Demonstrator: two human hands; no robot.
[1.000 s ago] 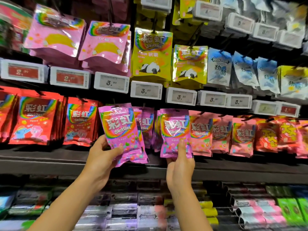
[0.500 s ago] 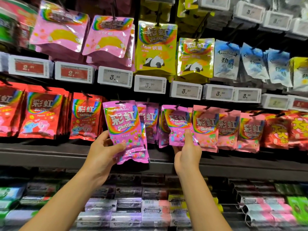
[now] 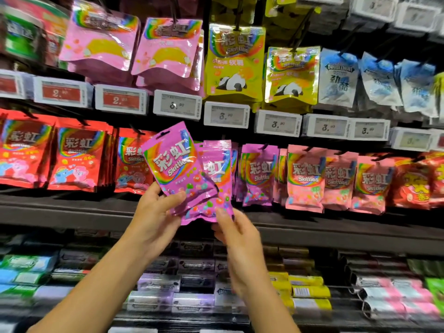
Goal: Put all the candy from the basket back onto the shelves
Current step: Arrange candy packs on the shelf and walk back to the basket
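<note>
Here, the shelf [image 3: 96,212] carries hanging rows of candy, red bags [image 3: 79,157] to the left. Before the purple row [image 3: 258,175], the left hand [image 3: 153,217] pinches a tilted purple Skittles bag [image 3: 175,164] by its lower edge; the right hand [image 3: 236,233], blurred, touches a second purple bag [image 3: 216,188] behind, grip unclear.

L hand [image 3: 156,212] grips (thumb forward); R hand [image 3: 236,233] pinches.

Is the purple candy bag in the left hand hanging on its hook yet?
No. The left hand holds the purple bag tilted, its hang hole free, before the hanging purple bags.
</note>
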